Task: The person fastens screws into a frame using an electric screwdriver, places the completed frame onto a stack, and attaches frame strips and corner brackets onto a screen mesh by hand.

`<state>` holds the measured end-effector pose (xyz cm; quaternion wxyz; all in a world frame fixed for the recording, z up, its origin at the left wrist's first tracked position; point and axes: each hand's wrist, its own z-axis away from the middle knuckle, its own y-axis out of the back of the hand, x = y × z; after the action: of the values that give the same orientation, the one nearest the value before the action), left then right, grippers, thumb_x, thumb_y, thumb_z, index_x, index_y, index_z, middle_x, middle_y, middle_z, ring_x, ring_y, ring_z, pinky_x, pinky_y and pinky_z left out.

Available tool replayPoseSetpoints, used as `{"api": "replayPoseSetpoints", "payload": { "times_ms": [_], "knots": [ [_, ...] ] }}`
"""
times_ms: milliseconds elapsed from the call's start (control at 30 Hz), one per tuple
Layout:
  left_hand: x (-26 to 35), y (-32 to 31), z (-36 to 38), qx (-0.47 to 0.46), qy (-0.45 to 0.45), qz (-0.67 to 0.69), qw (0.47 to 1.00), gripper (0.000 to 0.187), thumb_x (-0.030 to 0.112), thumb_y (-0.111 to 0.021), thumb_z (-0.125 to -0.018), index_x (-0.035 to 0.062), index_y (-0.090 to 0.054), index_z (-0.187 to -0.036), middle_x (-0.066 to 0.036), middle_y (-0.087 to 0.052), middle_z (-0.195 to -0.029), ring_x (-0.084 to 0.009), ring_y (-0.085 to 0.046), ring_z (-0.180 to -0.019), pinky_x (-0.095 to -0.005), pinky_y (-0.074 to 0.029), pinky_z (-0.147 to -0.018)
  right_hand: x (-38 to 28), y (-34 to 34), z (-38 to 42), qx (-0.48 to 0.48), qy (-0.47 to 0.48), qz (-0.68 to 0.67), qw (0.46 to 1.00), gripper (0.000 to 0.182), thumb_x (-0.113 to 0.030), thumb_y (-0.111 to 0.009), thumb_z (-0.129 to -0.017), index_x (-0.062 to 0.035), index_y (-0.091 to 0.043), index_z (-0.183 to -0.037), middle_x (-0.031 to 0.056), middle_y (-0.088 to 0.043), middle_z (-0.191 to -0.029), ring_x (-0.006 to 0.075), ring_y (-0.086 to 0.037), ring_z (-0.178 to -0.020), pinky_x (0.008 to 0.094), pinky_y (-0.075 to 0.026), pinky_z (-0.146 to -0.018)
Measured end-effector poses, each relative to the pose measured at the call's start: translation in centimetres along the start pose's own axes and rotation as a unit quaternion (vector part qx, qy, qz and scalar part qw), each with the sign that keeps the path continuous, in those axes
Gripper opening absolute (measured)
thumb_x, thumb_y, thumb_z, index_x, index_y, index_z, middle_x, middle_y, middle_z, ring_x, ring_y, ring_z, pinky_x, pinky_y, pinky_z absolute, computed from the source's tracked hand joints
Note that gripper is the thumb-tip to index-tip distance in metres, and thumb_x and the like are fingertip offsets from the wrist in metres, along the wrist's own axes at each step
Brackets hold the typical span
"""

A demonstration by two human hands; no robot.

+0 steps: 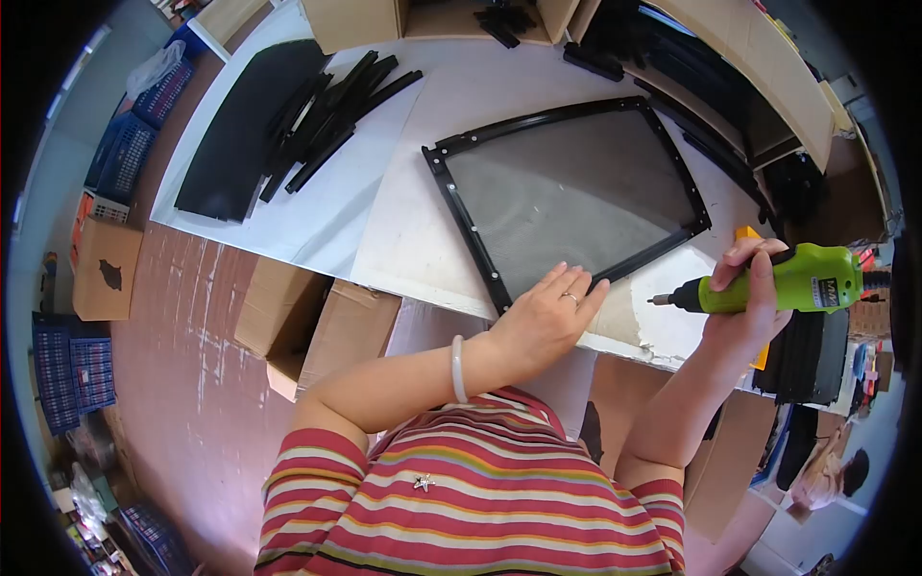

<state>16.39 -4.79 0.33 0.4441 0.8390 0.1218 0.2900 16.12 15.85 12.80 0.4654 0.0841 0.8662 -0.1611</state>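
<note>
A black frame (468, 219) with dark mesh inside it and small light dots along its bars lies flat on the white table. My left hand (547, 322) rests on the frame's near corner, fingers stretched out, with a ring on one finger. My right hand (754, 288) is wrapped round a green electric screwdriver (821, 278), its tip pointing left, to the right of the frame's near edge. The tip touches nothing that I can see.
Black strips (331, 120) and dark panels (245, 134) lie on the table's left part. Open cardboard boxes (360, 24) stand along the back. More black strips (706, 149) lie at the right. Below the table's front edge are cardboard boxes (351, 336).
</note>
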Motion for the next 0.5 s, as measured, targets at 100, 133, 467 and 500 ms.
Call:
{"api": "replayPoseSetpoints", "payload": {
  "times_ms": [100,133,467,500],
  "knots": [
    [-0.9,2.2,0.9,-0.023,-0.017,0.044,0.999,0.054,0.001,-0.059,-0.085,-0.0042,-0.054,-0.139,-0.023,-0.061,-0.128,-0.0380,-0.058,-0.127,-0.0498,-0.044,-0.113,-0.2,0.5,0.3,-0.002,0.001,0.013,1.000,0.009,-0.005,-0.062,-0.094,0.0009,-0.059,-0.099,0.0172,-0.068,-0.084,0.0147,-0.057,-0.054,0.0254,-0.048,-0.056],
    [-1.3,3.1,1.1,-0.037,-0.019,0.054,0.998,0.054,0.000,-0.059,-0.085,-0.0039,-0.054,-0.139,-0.023,-0.061,-0.128,-0.0380,-0.059,-0.127,-0.0498,-0.045,-0.113,-0.1,0.6,0.4,-0.002,0.006,0.015,1.000,0.009,-0.005,-0.062,-0.094,0.0011,-0.059,-0.099,0.0173,-0.068,-0.083,0.0147,-0.057,-0.054,0.0254,-0.048,-0.055],
    [-7.3,10.3,4.7,-0.129,0.002,0.110,0.986,0.054,-0.016,-0.056,-0.080,0.0009,-0.062,-0.130,-0.017,-0.068,-0.126,-0.0342,-0.063,-0.124,-0.0458,-0.046,-0.114,0.1,-0.1,1.2,0.006,-0.031,0.006,0.999,0.010,-0.005,-0.067,-0.092,0.0004,-0.059,-0.096,0.0168,-0.069,-0.083,0.0149,-0.060,-0.054,0.0257,-0.050,-0.053],
    [-7.8,10.7,4.8,-0.116,0.032,0.135,0.984,0.047,-0.016,-0.056,-0.083,0.0014,-0.064,-0.126,-0.017,-0.071,-0.117,-0.0341,-0.068,-0.113,-0.0427,-0.052,-0.106,0.0,0.0,1.2,0.009,-0.030,0.007,0.999,0.010,-0.005,-0.067,-0.092,0.0004,-0.059,-0.096,0.0168,-0.069,-0.083,0.0149,-0.060,-0.054,0.0257,-0.050,-0.053]
  ]
}}
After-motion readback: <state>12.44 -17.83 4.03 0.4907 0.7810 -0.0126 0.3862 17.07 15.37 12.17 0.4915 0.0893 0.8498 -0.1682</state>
